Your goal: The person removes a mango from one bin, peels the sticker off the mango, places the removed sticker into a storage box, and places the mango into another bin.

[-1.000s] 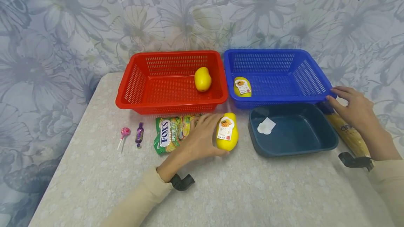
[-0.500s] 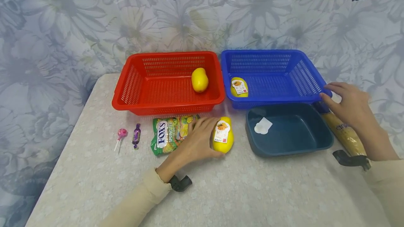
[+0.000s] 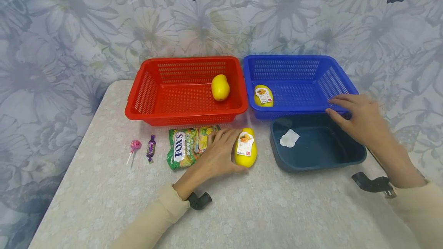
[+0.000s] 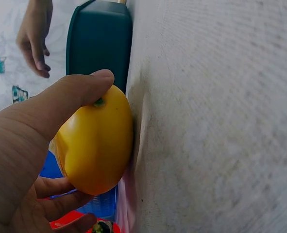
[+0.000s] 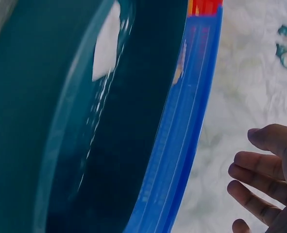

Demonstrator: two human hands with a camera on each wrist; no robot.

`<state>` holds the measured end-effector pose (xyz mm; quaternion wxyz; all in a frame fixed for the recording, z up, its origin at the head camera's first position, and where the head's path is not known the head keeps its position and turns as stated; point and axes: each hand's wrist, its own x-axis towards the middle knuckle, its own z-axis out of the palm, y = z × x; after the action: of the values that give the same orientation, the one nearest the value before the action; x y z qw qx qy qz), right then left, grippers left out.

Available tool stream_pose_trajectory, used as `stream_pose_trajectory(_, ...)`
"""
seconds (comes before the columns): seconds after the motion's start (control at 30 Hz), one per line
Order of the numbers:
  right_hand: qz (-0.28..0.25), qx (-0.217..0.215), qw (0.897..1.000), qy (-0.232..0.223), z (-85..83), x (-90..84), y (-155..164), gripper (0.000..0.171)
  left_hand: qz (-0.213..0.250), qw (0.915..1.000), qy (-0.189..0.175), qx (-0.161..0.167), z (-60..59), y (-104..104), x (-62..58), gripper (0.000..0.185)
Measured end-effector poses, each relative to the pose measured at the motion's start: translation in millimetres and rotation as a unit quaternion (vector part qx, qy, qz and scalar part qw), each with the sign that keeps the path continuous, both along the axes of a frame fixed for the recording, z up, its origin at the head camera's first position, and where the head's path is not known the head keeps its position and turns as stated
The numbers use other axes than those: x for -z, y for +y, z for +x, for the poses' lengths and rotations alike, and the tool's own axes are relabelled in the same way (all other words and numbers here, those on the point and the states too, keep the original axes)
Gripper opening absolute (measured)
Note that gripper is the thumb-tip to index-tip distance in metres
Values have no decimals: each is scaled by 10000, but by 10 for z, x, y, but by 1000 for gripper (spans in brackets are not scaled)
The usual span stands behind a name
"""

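My left hand [image 3: 232,151] grips a yellow mango-shaped pack [image 3: 246,148] with a white label; it lies on the table in front of the red basket [image 3: 152,107]. In the left wrist view the thumb and fingers [image 4: 60,104] wrap the yellow pack [image 4: 97,145], which still touches the tabletop. My right hand [image 3: 340,111] hovers with spread fingers over the far right corner of the dark teal tray [image 3: 322,160], just before the blue basket's [image 3: 301,108] front rim, holding nothing. The right wrist view shows those fingers [image 5: 260,177] beside the blue rim [image 5: 182,145].
A plain yellow mango [image 3: 220,87] lies in the red basket, a labelled one [image 3: 263,95] in the blue basket. A Fox's candy bag [image 3: 185,147], a purple sweet [image 3: 150,148] and a pink lollipop [image 3: 134,147] lie left of my left hand. A white scrap [image 3: 289,138] sits in the tray.
My right hand has moved left from the blue basket's right corner to above the tray's back edge, now covering the long packet. The left hand stays on the yellow pack.
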<state>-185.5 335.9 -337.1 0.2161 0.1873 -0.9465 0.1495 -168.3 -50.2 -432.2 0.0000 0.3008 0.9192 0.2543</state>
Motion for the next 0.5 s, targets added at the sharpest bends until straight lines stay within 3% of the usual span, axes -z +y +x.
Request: stream_pose_trajectory(0.5, -105, -1101, 9923, -548, 142, 2, -845, 24, -57, 10000, 47, -29, 1, 11, 26, 114)
